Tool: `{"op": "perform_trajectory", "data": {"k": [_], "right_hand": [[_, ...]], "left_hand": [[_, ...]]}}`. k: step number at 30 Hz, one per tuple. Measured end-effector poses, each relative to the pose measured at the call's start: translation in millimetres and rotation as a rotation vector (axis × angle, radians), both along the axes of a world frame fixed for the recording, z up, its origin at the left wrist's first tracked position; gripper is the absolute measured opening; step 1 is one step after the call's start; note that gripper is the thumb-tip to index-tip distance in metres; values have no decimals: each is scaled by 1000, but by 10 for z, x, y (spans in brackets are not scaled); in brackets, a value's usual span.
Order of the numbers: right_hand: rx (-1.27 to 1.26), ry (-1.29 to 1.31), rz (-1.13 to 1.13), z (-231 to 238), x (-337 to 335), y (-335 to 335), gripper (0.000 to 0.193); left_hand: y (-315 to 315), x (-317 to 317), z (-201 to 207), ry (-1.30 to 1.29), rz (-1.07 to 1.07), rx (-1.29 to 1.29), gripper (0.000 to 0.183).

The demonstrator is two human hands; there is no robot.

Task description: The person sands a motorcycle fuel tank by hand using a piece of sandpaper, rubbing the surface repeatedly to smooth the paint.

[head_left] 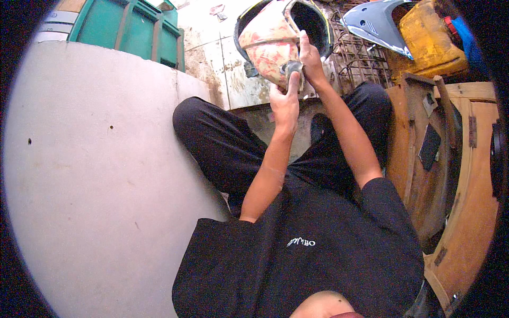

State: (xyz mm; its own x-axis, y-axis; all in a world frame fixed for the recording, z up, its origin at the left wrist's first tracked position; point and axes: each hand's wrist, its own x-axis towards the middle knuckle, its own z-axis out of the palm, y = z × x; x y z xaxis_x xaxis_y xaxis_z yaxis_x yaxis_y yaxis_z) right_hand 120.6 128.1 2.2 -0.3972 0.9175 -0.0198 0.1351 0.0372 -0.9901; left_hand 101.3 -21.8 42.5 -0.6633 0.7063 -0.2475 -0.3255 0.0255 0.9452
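A full-face helmet shell [275,57], cream with patchy red marks and a dark opening, is held out in front of me above my shins. My left hand [285,107] grips its lower end, thumb stretched up along the surface and the other fingers partly hidden. Just beyond that thumb tip is a small grey patch or pad [293,67]; whether it is loose or part of the shell I cannot tell. My right hand [312,62] is closed on the shell's right rim, its thumb pointing up along the edge and its fingers mostly hidden behind.
Stained white tiles [207,50] lie ahead. A rusty metal grid [363,58], a grey-blue plastic fairing [374,21] and a dirty yellow jerrycan [429,40] are at far right. Wooden frames [466,185] stand close on my right, a pale slab [106,159] on my left, a green frame [127,29] beyond.
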Motion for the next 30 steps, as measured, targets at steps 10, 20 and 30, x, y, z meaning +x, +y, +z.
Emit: {"op": "perform_trajectory", "data": {"k": [10, 20, 30], "right_hand": [[155, -59, -54, 40, -79, -83, 68], [144, -40, -35, 30, -52, -41, 63], [223, -10, -109, 82, -33, -55, 62]], "left_hand": [[186, -33, -14, -40, 201, 37, 60], [162, 57, -122, -22, 287, -37, 73], [63, 131, 41, -114, 271, -77, 65]]}}
